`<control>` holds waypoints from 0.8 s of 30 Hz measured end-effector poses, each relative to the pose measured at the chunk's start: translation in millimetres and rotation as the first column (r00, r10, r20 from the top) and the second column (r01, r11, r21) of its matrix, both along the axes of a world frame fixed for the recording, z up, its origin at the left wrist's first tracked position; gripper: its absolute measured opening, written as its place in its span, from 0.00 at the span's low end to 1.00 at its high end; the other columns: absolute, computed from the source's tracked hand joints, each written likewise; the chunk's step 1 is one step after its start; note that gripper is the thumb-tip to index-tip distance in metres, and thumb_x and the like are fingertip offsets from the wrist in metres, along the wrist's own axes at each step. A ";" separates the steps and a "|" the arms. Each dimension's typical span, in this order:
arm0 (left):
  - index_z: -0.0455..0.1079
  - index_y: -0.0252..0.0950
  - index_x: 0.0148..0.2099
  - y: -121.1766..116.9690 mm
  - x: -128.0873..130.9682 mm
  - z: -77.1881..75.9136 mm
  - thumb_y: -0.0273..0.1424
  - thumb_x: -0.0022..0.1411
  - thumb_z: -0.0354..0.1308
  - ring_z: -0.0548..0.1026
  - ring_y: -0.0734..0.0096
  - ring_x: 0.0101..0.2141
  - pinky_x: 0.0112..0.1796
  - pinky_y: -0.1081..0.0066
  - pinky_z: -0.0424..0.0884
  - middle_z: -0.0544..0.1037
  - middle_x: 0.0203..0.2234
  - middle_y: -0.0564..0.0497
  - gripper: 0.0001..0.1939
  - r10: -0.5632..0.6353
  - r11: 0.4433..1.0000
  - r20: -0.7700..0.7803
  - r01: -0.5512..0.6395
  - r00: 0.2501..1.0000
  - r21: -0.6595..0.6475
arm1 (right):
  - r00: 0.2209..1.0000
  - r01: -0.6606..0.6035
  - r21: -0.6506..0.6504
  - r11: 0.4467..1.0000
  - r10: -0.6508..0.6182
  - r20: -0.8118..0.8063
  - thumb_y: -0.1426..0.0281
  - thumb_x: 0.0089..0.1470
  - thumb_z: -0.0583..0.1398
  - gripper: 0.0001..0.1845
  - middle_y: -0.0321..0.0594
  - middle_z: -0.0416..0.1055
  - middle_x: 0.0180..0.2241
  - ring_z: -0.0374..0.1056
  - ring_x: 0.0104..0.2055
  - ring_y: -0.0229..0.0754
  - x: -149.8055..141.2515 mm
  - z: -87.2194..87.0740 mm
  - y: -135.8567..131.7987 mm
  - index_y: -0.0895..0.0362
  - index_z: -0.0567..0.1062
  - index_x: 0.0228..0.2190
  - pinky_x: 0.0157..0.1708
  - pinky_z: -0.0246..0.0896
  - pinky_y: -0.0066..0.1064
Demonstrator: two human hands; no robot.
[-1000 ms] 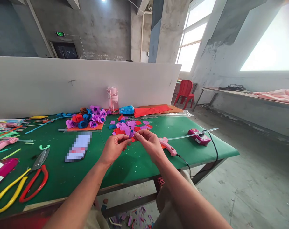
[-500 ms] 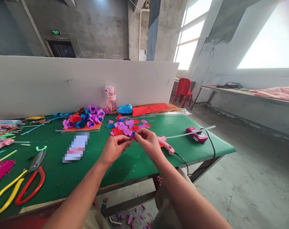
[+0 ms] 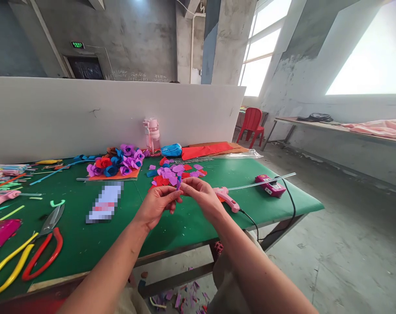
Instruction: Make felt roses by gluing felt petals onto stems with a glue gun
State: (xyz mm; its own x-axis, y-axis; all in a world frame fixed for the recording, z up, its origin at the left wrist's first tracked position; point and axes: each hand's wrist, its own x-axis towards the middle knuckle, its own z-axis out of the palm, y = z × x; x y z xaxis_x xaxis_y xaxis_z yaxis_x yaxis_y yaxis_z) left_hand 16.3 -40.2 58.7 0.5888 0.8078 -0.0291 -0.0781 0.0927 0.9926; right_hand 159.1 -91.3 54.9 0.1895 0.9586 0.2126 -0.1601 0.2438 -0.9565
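Observation:
Between my two hands, over the green table (image 3: 135, 235), is a small rolled purple paper petal (image 3: 179, 183) with some blue at its top. The fingertips of my left hand (image 3: 158, 203) pinch it from the left. My right hand (image 3: 199, 192) is closed at its right side, thumb and forefinger on it. Just beyond lie loose purple, red and blue petals (image 3: 170, 172). Right of my hands rests a pink glue gun (image 3: 229, 199) with a clear glue stick (image 3: 260, 183) in its back. Finished paper flowers (image 3: 119, 162) are heaped at the back left.
Large scissors (image 3: 44, 244) with yellow and red handles lie at the left. A blurred pale rectangle (image 3: 104, 203) lies left of my hands. A pink bottle (image 3: 152, 135) stands by the white board (image 3: 113, 113). A magenta power box (image 3: 270, 185) with a black cable is at the right.
Both hands have shifted slightly left and down. The purple petal now points more upright between the fingertips.

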 end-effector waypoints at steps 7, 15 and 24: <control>0.75 0.31 0.32 0.0 -1.8 -0.2 0.38 0.45 0.67 0.64 0.83 0.16 0.17 0.79 0.61 0.73 0.20 0.52 0.15 -0.087 0.993 0.021 0.088 0.996 -0.078 | 0.995 -0.047 0.002 0.999 0.047 -0.085 0.59 0.43 0.65 0.15 0.32 0.66 0.24 0.61 0.26 0.32 -4.6 0.8 -1.1 0.58 0.72 0.26 0.33 0.57 0.28; 0.75 0.32 0.35 4.0 -3.4 -5.6 0.38 0.49 0.65 0.64 0.84 0.16 0.16 0.80 0.60 0.73 0.20 0.53 0.14 -0.149 0.982 0.050 0.154 0.988 -0.113 | 0.992 -0.068 -0.005 0.998 0.067 -0.111 0.54 0.47 0.62 0.19 0.35 0.68 0.26 0.63 0.28 0.33 2.0 0.6 1.4 0.59 0.73 0.28 0.35 0.59 0.29; 0.72 0.32 0.33 0.4 -0.7 -4.8 0.37 0.48 0.66 0.64 0.84 0.16 0.16 0.80 0.60 0.73 0.19 0.55 0.14 -0.156 0.979 0.035 0.159 0.987 -0.129 | 0.990 0.058 -0.028 0.998 -0.061 -0.130 0.47 0.45 0.58 0.25 0.36 0.68 0.24 0.62 0.26 0.34 1.8 -3.0 5.4 0.58 0.72 0.26 0.31 0.59 0.28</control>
State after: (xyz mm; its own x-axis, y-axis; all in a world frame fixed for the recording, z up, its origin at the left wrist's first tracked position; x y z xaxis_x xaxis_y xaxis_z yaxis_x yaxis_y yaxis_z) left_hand 15.6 -39.8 53.9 0.7103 0.6948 -0.1128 -0.0759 0.2349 0.9691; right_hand 160.9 -85.9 51.9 0.2713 0.9492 0.1595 -0.2703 0.2342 -0.9339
